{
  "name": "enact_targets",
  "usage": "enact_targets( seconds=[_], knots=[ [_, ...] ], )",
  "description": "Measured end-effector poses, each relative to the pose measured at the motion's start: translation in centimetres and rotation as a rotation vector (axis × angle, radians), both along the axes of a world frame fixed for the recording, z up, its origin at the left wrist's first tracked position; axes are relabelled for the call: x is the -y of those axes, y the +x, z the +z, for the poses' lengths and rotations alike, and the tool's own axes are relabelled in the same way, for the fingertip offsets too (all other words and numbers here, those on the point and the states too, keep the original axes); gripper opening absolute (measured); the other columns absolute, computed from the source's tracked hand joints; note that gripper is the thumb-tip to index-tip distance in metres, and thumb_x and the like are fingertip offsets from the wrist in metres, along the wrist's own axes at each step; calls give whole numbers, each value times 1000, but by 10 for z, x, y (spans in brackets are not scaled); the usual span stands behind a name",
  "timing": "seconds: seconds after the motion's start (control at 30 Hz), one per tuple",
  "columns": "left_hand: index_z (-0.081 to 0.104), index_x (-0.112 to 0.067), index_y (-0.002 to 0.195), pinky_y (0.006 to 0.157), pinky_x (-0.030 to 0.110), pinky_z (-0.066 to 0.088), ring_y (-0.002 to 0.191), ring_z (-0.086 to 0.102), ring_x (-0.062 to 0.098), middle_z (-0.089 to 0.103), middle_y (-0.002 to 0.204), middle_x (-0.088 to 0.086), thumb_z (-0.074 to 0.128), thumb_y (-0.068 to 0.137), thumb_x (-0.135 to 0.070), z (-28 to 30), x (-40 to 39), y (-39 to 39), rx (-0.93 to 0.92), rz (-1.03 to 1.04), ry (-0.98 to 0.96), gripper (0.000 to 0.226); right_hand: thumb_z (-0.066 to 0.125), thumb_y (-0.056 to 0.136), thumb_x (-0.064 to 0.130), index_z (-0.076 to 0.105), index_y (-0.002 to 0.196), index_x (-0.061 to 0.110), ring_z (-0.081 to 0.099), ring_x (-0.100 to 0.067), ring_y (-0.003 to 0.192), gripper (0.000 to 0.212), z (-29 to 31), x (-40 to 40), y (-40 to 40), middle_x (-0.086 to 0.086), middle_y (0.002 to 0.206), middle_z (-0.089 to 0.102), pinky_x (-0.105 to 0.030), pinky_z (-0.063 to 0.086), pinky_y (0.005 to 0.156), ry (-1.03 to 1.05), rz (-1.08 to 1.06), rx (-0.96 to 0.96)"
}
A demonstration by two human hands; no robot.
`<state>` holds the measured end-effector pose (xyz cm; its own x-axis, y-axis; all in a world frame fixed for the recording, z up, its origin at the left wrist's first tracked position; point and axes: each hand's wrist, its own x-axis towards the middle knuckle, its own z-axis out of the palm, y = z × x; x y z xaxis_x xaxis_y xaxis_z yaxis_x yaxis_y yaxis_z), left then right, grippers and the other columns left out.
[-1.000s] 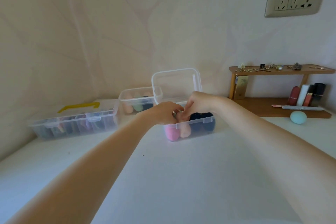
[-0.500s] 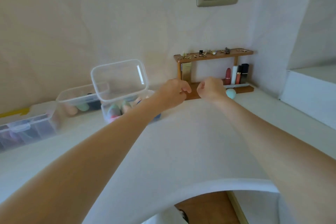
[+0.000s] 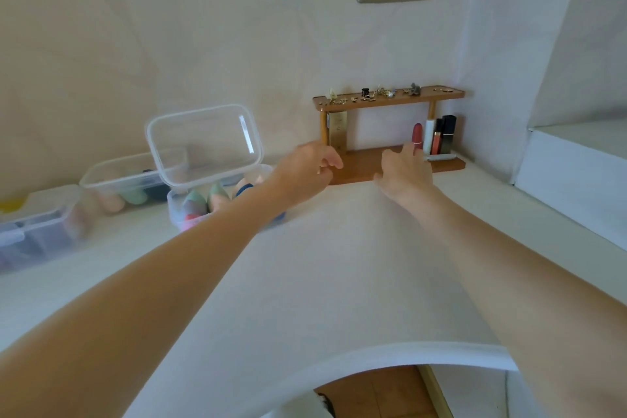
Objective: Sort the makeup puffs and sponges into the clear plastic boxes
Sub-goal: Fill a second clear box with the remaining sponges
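Observation:
A clear plastic box (image 3: 173, 214) stands left of centre with its lid (image 3: 203, 142) tipped up. Inside it lie several egg-shaped sponges (image 3: 195, 204) in green, pink and blue. Behind it is a second clear box (image 3: 98, 176) with peach and green sponges. My left hand (image 3: 305, 168) hovers right of the open box, fingers loosely curled and apart, holding nothing. My right hand (image 3: 403, 173) reaches to the base of the wooden shelf (image 3: 359, 164), thumb and forefinger spread. The light blue sponge seen there earlier is hidden behind this hand.
A long lidded box (image 3: 34, 227) with a yellow handle sits at the far left. The shelf holds lipsticks (image 3: 436, 137) below and small jewellery (image 3: 380, 93) on top. A white ledge (image 3: 576, 173) rises at the right. The curved table edge (image 3: 390, 355) is close to me.
Both hands left the open box and moved right to the wooden shelf. My right hand now covers the spot where the light blue sponge lay. The view has swung right.

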<state>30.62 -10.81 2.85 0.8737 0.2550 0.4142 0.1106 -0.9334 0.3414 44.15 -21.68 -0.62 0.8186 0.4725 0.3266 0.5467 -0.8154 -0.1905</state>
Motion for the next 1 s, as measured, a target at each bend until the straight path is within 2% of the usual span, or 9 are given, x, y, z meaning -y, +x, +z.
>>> enact_targets(
  seconds=[0.17,0.3,0.43,0.53,0.6,0.7,0.87,0.93,1.0],
  knots=[
    [67,-9,105,84,21,42,96,58,19,64,107,4,44,86,2,9,-32,-36,78,122,-104,31,60,87,20,43,84,15,53,-25,82,18,35,-35,-37,-9,97,53,-36,43,67,427,291,-210],
    [65,-8,106,74,17,44,91,56,13,62,100,0,48,88,1,12,-69,-80,9,254,-344,26,64,87,18,38,102,11,54,-18,52,31,65,-70,-80,-8,78,55,-25,47,48,652,584,-681],
    [65,-11,109,63,11,47,91,57,15,62,100,-2,52,90,-8,9,-80,-106,-201,274,-350,24,59,92,19,57,102,7,62,-18,59,15,77,-87,-106,-12,87,64,-23,55,60,415,810,-1001],
    [66,-17,113,92,22,46,108,57,19,63,117,-2,51,92,-23,11,-75,-106,-393,280,-233,27,55,94,30,59,106,4,66,-21,70,29,70,-95,-106,-15,94,64,-24,56,66,261,788,-1098],
    [65,-17,115,99,30,42,113,56,22,62,121,3,47,93,-32,14,-75,-106,-485,307,-214,32,53,94,34,59,107,4,66,-22,73,33,67,-101,-105,-13,93,65,-23,57,66,209,772,-1111],
    [64,-15,115,85,25,42,102,53,20,60,120,6,42,95,-37,15,-76,-108,-538,323,-251,37,52,95,35,59,113,2,66,-22,77,38,69,-111,-103,-13,95,66,-27,56,76,135,771,-1110],
    [63,-19,95,78,22,38,92,52,18,61,85,1,37,96,-40,3,-79,-107,-532,320,-291,33,50,97,24,57,123,1,65,-24,92,36,72,-123,-96,-15,116,64,-28,51,89,-111,780,-1195],
    [67,-24,98,91,26,42,103,55,18,66,101,0,41,93,-45,3,-83,-107,-553,322,-327,34,52,96,16,58,121,1,64,-21,90,30,71,-128,-94,-11,109,64,-25,53,85,-141,790,-1155],
    [69,-23,105,87,24,41,102,55,18,64,103,-3,49,90,-44,7,-86,-107,-559,339,-390,32,55,93,9,62,108,4,64,-17,85,17,68,-134,-95,-7,97,65,-20,55,77,-191,798,-1083]
  ],
)
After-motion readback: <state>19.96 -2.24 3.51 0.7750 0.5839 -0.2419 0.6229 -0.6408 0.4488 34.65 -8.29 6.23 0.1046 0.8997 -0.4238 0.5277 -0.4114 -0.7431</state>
